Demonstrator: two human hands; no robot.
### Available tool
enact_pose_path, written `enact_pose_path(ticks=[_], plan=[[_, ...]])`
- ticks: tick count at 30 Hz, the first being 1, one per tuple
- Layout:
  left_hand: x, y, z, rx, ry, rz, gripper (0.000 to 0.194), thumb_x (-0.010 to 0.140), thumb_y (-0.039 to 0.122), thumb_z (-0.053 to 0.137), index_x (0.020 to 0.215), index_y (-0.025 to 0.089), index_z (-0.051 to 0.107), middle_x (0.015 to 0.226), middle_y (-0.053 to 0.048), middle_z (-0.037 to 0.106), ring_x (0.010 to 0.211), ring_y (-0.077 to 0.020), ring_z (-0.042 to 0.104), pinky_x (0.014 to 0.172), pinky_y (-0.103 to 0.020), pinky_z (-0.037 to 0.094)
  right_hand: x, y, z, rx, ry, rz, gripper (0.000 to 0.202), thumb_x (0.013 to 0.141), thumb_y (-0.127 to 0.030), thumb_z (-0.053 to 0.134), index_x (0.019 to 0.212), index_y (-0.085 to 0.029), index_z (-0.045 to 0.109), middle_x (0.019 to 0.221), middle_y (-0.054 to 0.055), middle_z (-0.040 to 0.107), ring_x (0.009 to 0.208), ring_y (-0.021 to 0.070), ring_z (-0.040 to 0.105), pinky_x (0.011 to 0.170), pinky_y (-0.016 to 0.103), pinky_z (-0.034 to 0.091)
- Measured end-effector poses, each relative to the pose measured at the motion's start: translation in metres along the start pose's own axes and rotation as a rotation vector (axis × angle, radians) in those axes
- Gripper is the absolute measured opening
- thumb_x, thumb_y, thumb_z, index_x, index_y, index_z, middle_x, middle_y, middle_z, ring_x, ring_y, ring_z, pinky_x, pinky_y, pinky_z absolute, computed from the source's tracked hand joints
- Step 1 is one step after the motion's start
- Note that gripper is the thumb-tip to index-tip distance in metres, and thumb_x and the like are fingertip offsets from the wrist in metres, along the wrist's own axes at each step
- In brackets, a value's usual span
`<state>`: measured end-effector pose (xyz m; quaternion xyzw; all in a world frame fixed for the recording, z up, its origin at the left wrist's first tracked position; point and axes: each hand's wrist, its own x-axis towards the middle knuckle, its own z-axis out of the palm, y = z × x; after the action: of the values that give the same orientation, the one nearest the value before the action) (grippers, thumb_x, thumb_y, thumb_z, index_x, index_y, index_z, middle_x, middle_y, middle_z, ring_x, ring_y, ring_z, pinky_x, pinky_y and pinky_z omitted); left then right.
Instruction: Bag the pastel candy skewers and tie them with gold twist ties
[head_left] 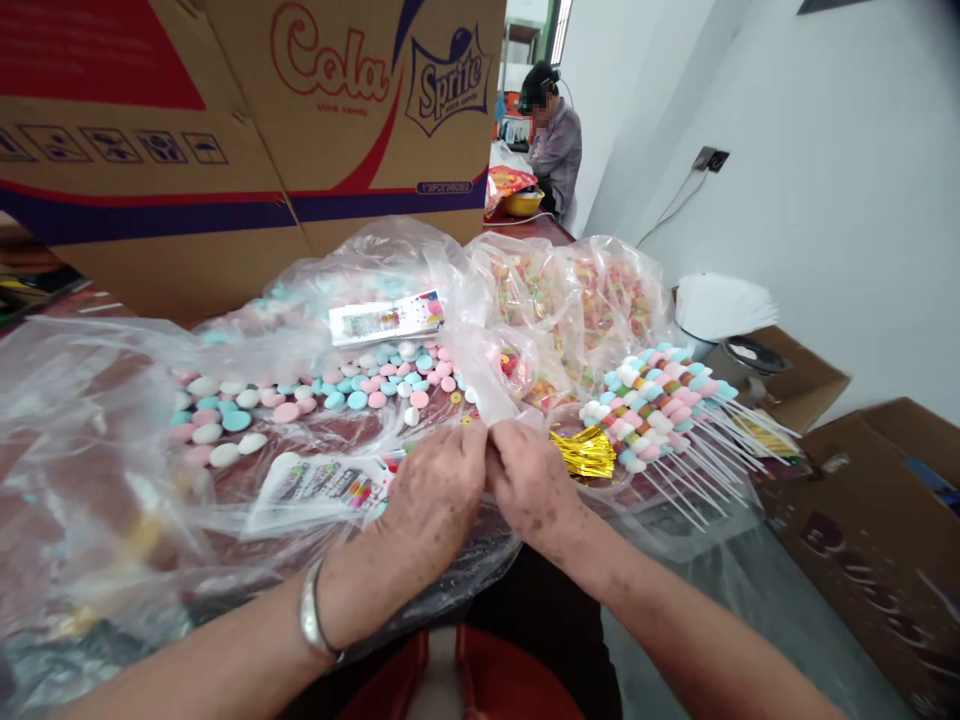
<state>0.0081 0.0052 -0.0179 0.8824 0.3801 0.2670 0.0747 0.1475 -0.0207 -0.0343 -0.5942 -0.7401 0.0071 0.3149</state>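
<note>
While the whitish plastic (491,380) runs down from the middle of the spread to where the knuckles meet, the left hand (439,490) and right hand (536,480) are close together at its lower end, touching or nearly so, their fingers curled in; what the fingertips pinch is hidden. Just beside the left hand lies a printed packet (319,490), partly under clear film. Beyond it, pink, blue and white candies (356,400) are scattered, with a stack of printed packets (386,320) behind them. Past the right hand are gold ties (589,455), then a pile of candy skewers (652,405), their white sticks pointing toward the lower right. Clear bags of small colorful pieces (585,295) sit behind, on the reddish tabletop (536,229). A large cardboard box (247,150) marked Cola and Sprite stands at the back left; farther off, another person (559,140) bends forward near a yellow bowl (523,205). At far right, a metal pot (750,355) stands near an open carton (847,540).
</note>
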Motion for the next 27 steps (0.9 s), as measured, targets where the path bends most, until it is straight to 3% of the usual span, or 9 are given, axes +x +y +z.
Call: enact_pose_path(ticks=[4, 9, 12, 14, 16, 18, 20, 23, 27], plan=[[-0.012, 0.008, -0.007, -0.092, 0.303, 0.074, 0.018, 0.086, 0.017, 0.057, 0.104, 0.013, 0.06, 0.098, -0.014, 0.067, 0.091, -0.0284, 0.06, 0.083, -0.045, 0.049, 0.015, 0.003, 0.002, 0.397, 0.125, 0.196, 0.016, 0.09, -0.02, 0.047, 0.079, -0.018, 0.058, 0.074, 0.002, 0.063, 0.069, 0.0158, 0.057, 0.065, 0.027, 0.042], [-0.014, 0.002, -0.024, -1.142, -0.015, -0.692, 0.038, 0.094, 0.051, 0.044, 0.085, 0.018, 0.059, 0.071, -0.005, 0.065, 0.065, -0.0204, 0.06, 0.062, -0.033, 0.051, 0.021, -0.025, -0.003, 0.572, 0.209, 0.123, 0.015, 0.087, -0.019, 0.047, 0.076, -0.019, 0.057, 0.072, 0.0, 0.06, 0.07, 0.0139, 0.057, 0.068, 0.026, 0.043], [-0.007, -0.014, -0.046, -1.612, 0.088, -0.747, 0.053, 0.094, 0.059, 0.037, 0.092, 0.014, 0.065, 0.084, -0.01, 0.073, 0.072, -0.0228, 0.066, 0.068, -0.036, 0.054, 0.019, -0.045, 0.0, 0.688, 0.167, 0.059, 0.015, 0.085, -0.017, 0.046, 0.074, -0.019, 0.055, 0.072, 0.0, 0.06, 0.069, 0.0127, 0.056, 0.067, 0.024, 0.043], [-0.008, -0.026, -0.065, -1.67, 0.161, -0.558, 0.056, 0.091, 0.064, 0.043, 0.096, 0.015, 0.069, 0.088, -0.011, 0.075, 0.077, -0.0241, 0.068, 0.072, -0.036, 0.055, 0.019, -0.051, 0.004, 0.752, 0.128, 0.073, 0.015, 0.085, -0.018, 0.046, 0.072, -0.02, 0.054, 0.068, -0.002, 0.057, 0.065, 0.0114, 0.054, 0.064, 0.023, 0.043], [-0.014, -0.034, -0.08, -1.564, -0.006, -0.405, 0.06, 0.088, 0.068, 0.045, 0.091, 0.015, 0.073, 0.074, -0.011, 0.075, 0.079, -0.0269, 0.069, 0.077, -0.038, 0.054, 0.021, -0.052, 0.007, 0.796, 0.112, 0.132, 0.015, 0.085, -0.02, 0.046, 0.072, -0.02, 0.053, 0.065, -0.003, 0.054, 0.062, 0.0108, 0.052, 0.061, 0.022, 0.042], [-0.022, -0.038, -0.085, -1.381, -0.243, -0.455, 0.061, 0.089, 0.068, 0.044, 0.081, 0.015, 0.074, 0.057, -0.009, 0.07, 0.068, -0.0256, 0.067, 0.075, -0.038, 0.053, 0.023, -0.053, 0.01, 0.819, 0.121, 0.184, 0.013, 0.085, -0.023, 0.047, 0.075, -0.02, 0.055, 0.067, -0.003, 0.054, 0.064, 0.0112, 0.052, 0.061, 0.022, 0.042], [-0.028, -0.038, -0.08, -1.267, -0.29, -0.64, 0.056, 0.092, 0.062, 0.044, 0.076, 0.016, 0.072, 0.059, -0.007, 0.07, 0.061, -0.0216, 0.065, 0.07, -0.035, 0.053, 0.022, -0.06, 0.014, 0.874, 0.118, 0.205, 0.011, 0.084, -0.024, 0.049, 0.078, -0.02, 0.057, 0.07, -0.002, 0.057, 0.067, 0.012, 0.054, 0.064, 0.023, 0.044], [-0.029, -0.03, -0.067, -1.282, 0.038, -0.853, 0.03, 0.087, 0.046, 0.061, 0.078, 0.018, 0.068, 0.079, -0.005, 0.072, 0.074, -0.0195, 0.066, 0.066, -0.03, 0.055, 0.014, -0.08, 0.024, 1.129, -0.043, 0.293, 0.01, 0.082, -0.026, 0.053, 0.077, -0.019, 0.058, 0.069, -0.002, 0.056, 0.062, 0.0106, 0.05, 0.06, 0.023, 0.043], [-0.035, -0.017, -0.062, -1.264, 0.45, -0.879, 0.017, 0.078, 0.025, 0.072, 0.093, 0.023, 0.064, 0.08, 0.0, 0.068, 0.07, -0.016, 0.064, 0.051, -0.023, 0.052, 0.004, -0.107, 0.036, 1.554, -0.447, 0.703, 0.016, 0.076, -0.032, 0.061, 0.07, -0.021, 0.051, 0.055, -0.008, 0.042, 0.046, 0.0063, 0.034, 0.043, 0.019, 0.024]])
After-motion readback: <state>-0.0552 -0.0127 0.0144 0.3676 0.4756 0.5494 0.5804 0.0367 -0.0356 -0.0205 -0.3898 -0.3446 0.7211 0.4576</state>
